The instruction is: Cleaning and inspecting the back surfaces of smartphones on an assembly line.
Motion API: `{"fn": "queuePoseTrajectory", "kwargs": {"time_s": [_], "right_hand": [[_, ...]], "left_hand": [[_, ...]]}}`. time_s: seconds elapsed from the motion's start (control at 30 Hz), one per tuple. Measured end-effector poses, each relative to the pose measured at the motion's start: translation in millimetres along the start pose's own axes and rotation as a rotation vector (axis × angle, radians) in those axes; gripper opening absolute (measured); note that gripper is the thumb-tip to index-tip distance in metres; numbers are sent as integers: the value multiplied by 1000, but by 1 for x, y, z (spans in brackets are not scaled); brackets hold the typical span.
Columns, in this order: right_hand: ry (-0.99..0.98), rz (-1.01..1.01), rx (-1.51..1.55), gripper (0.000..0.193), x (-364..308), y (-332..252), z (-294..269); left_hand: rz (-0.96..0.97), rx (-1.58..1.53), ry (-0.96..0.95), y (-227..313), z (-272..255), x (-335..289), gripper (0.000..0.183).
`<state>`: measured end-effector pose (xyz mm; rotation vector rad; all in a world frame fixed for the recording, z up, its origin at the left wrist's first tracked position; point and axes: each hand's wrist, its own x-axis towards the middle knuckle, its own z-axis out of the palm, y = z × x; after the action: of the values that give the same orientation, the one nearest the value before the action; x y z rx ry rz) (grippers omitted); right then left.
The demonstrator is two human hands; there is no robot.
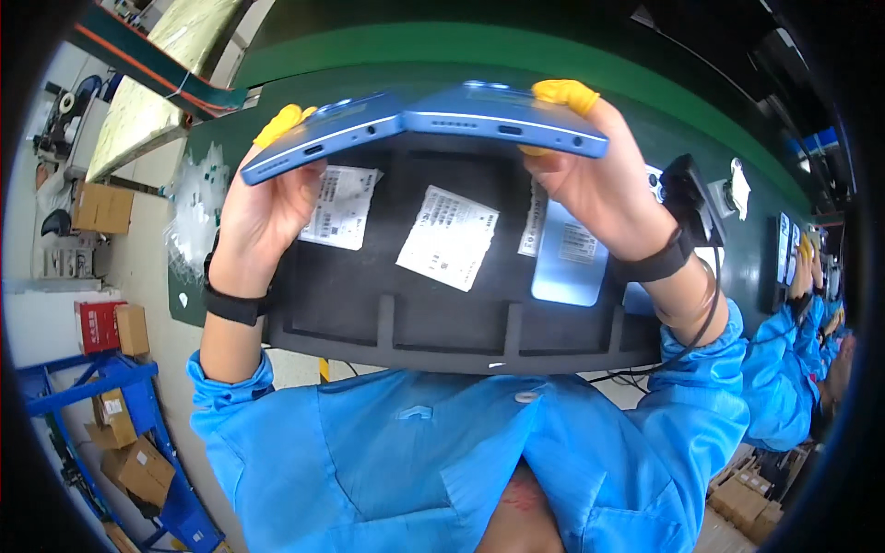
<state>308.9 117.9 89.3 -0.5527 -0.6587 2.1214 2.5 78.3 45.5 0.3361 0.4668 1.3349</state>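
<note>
While both hands hold blue phones edge-on above the black foam tray, left hand pinching left phone, right hand pinching right phone, this looks like an inspection step; next move probably needs steady placement into tray slots.

Black foam tray holds two white paper slips and one pale blue phone. Cardboard boxes on floor, far left.

Green bench, black foam tray, plastic bags
</note>
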Motion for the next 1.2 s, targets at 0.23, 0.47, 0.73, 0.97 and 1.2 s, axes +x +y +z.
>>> {"fn": "queuePoseTrajectory", "kwargs": {"time_s": [0.23,0.47,0.73,0.97,1.2], "right_hand": [[215,120,83,30,-3,1,-4],[-145,15,92,56,-13,-4,1],[92,12,-1056,84,-16,26,16],[1,37,-1819,81,-4,14,3],[372,-526,-2062,42,-105,-53,-3]], "left_hand": [[-174,-73,-71,-9,25,-4,28],[-269,-132,-499,-7,6,-3,38],[281,902,-150,0,13,-15,68],[372,1440,69,-13,-5,-10,53],[588,1886,257,-18,16,-30,44]]}}
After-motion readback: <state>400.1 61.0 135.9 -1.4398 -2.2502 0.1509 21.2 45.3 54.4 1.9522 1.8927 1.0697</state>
